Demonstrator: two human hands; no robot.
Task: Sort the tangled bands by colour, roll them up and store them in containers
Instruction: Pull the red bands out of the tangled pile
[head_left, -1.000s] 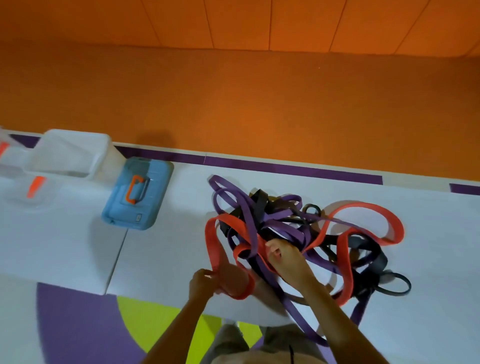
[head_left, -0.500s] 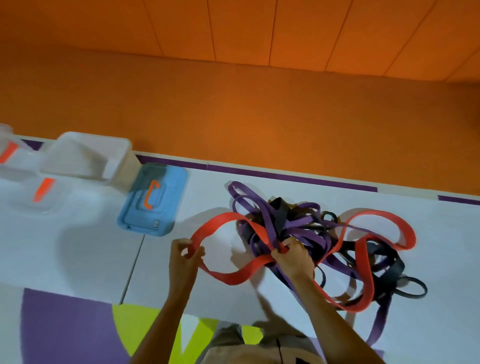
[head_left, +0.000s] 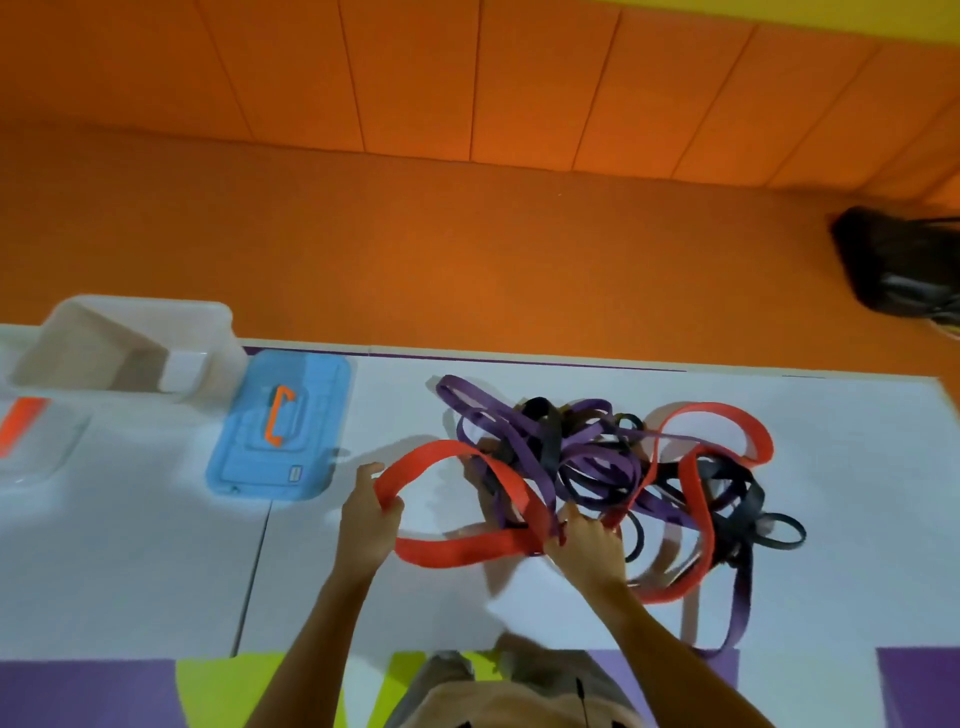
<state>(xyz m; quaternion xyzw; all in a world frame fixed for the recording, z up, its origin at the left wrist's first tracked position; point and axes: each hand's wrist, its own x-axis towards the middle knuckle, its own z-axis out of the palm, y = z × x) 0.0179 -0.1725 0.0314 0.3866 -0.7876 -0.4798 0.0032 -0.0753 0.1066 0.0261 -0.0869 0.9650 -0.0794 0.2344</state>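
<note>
on white table (head_left: 156, 571), left hand (head_left: 366, 514) and right hand (head_left: 584, 540) pinch red band (head_left: 452, 553); tangle (head_left: 587, 457) unsorted, containers (head_left: 130, 338) unfilled.

Dim warm light, soft shadows, slight motion blur, wide-angle edge distortion

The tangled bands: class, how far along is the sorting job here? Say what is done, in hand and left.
Done: nothing yet; no band shows in the clear container. In hand: the left hand grips a loop of the red band drawn out of the tangle, while the right hand pinches it at the tangle's edge. Left: the purple bands and black bands lie knotted with the red; all need separating, rolling and storing.
</note>
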